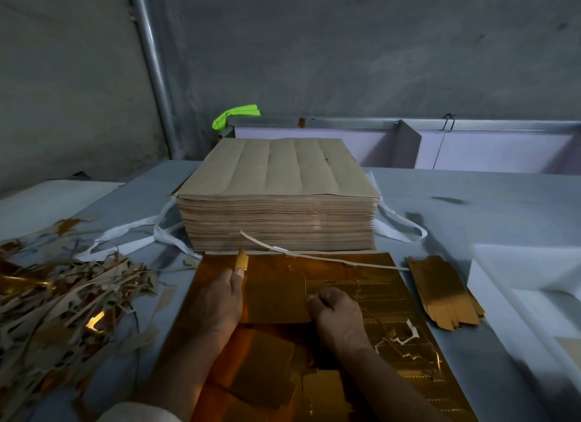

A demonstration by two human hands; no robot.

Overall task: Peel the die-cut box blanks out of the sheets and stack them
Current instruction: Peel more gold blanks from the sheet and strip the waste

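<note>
On the grey table (pixel 456 195) right in front of the person lies a gold sheet (pixel 377 283), foil side up, with its cut lines catching the light and some bits already torn out near the right side. The left hand (pixel 220 299) rests on the sheet's left edge, its thumb and forefinger pinching a narrow gold sliver (pixel 242 259) that stands up from the far corner. The right hand (pixel 338 311) sits knuckles-up in the middle of the sheet, fingers curled down at the right edge of a darker rectangular blank (pixel 276 296); from here I cannot tell whether it actually has that edge gripped or is only pressing on it. Just beyond the sheet, touching its far edge, stands a tall stack of sheets (pixel 276 201), brown backs up, with a white strap (pixel 163 230) trailing out from under it on both sides and a thin white strip (pixel 314 255) lying loose across the gap. To the right of the gold sheet, close beside it, is a small pile of peeled blanks (pixel 440 289), gold side up and slightly fanned. To the left is a loose heap of offcuts (pixel 63 296), brown and gold. Behind the table runs a lavender trough (pixel 487 151) split by a divider into compartments; what is inside is hidden from this angle. A bright green cloth (pixel 235 115) is bunched at its left end.
</note>
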